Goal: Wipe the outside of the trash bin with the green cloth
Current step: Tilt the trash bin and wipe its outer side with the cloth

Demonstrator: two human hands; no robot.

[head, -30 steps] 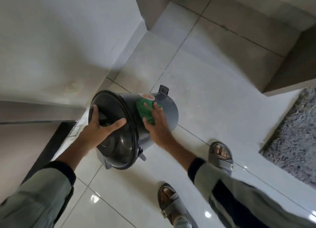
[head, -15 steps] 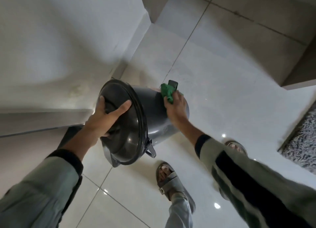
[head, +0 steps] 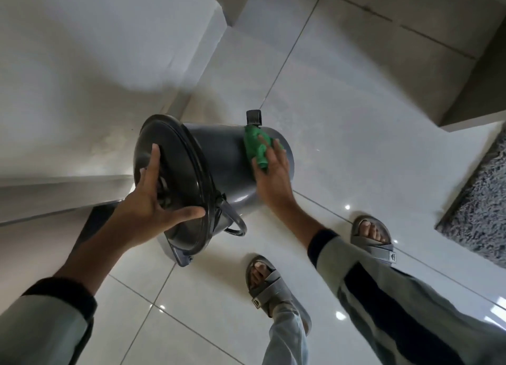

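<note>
- Two hands on the bin (head: 219, 156), which is tipped on its side, lid end toward the camera, base end pointing away.
- Left hand (head: 149, 200): fingers (head: 152, 163) spread across the dark lid (head: 180, 178), thumb out along the lid's lower rim. It braces the lid rather than closing round anything; palm side is hidden, so I can't tell whether anything is hooked.
- Right hand (head: 273, 178): fingers flat and slightly splayed, pressing the cloth (head: 256, 148) against the bin's grey wall. No fist, just pinned under the fingertips.
- Cloth is bunched, green, on the upper side of the wall near the base end, partly under the right fingers, partly sticking out past them toward the pedal (head: 254, 117).
- Pedal is black and pokes up just beyond the cloth, at the base edge.
- Wire handle (head: 235, 225) hangs below the lid rim, between the two wrists.
- Bin's lower lid-end edge is at the floor (head: 342, 112); can't tell whether it's touching or just above it.
- Floor is glossy pale tile. Both feet in grey sandals (head: 267, 285) sit below the right hand.
- Grey rug (head: 476, 208) is well apart, off to the right of the right fingers.
- Wall (head: 82, 49) is behind the left fingers, near the lid.
</note>
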